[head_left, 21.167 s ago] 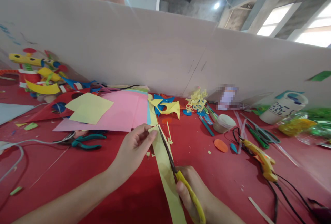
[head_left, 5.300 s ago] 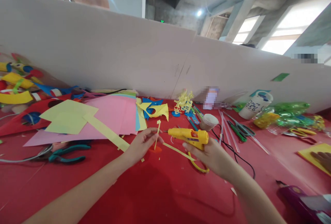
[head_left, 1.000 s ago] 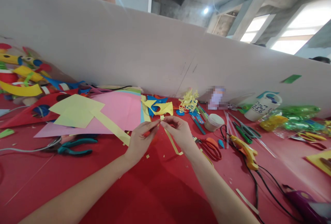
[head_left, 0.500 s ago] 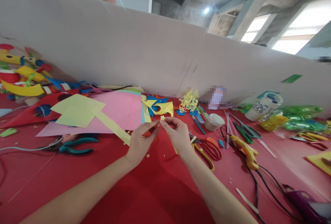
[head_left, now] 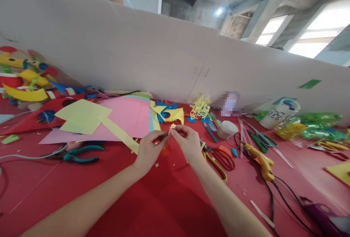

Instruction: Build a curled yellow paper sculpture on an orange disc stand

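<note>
Over the red table, my left hand [head_left: 150, 150] and my right hand [head_left: 188, 143] meet fingertip to fingertip in a pinch. Between them is a small pale-yellow piece of paper [head_left: 173, 125], its top poking out above the right fingertips; the fingers cover the rest. Just below the fingertips lies a round orange-red piece [head_left: 165, 150]. A pale-yellow paper strip [head_left: 120, 135] reaches toward my left wrist from the left. Tiny yellow scraps [head_left: 156, 165] dot the table below my hands.
Pink sheets [head_left: 125, 115] and teal-handled pliers [head_left: 82, 154] lie left. Right are red-handled scissors [head_left: 224, 158], a white tub [head_left: 227, 129], a yellow glue gun [head_left: 259, 162] with cables and a purple tool [head_left: 322, 215]. Curled yellow strips [head_left: 200, 107] sit before the white partition [head_left: 136, 54].
My hands stay pinched together in nearly the same place. The small yellow paper shifts slightly at the fingertips, and more of the orange-red piece below shows.
</note>
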A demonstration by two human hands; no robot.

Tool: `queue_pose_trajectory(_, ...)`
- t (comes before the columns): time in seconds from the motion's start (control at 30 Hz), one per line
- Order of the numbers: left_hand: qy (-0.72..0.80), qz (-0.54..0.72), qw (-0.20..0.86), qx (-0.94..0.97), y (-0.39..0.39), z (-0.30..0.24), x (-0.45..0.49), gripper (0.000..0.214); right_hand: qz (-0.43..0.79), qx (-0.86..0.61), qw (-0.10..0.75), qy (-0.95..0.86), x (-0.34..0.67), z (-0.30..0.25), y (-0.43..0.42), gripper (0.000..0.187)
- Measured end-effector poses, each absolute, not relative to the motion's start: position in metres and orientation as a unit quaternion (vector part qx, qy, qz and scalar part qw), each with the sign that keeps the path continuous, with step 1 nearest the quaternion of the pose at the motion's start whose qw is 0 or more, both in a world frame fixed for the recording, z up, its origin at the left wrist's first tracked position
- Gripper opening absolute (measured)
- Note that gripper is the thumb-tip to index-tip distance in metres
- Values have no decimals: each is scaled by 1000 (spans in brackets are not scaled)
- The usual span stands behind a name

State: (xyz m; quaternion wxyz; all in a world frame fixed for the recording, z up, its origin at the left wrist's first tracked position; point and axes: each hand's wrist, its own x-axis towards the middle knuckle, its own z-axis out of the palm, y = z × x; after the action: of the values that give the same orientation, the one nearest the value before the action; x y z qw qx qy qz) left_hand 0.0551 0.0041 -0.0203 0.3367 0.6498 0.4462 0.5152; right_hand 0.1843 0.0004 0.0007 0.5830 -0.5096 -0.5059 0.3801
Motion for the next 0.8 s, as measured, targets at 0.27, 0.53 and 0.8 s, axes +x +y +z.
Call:
queue_pose_trajectory(0.27, 490, 465, 314, 666, 10, -20, 52, 16, 405, -504, 547, -532, 194, -8, 10, 32)
queue_pose_trajectory(0.53, 484, 497, 375, 615, 28, -31, 44, 22, 416, -557, 222, -684, 242, 13, -2, 6)
queue_pose_trajectory(0.8, 501, 488, 385, 602, 30, -34, 43, 23, 438, -477, 174, -742, 240, 53, -29, 22)
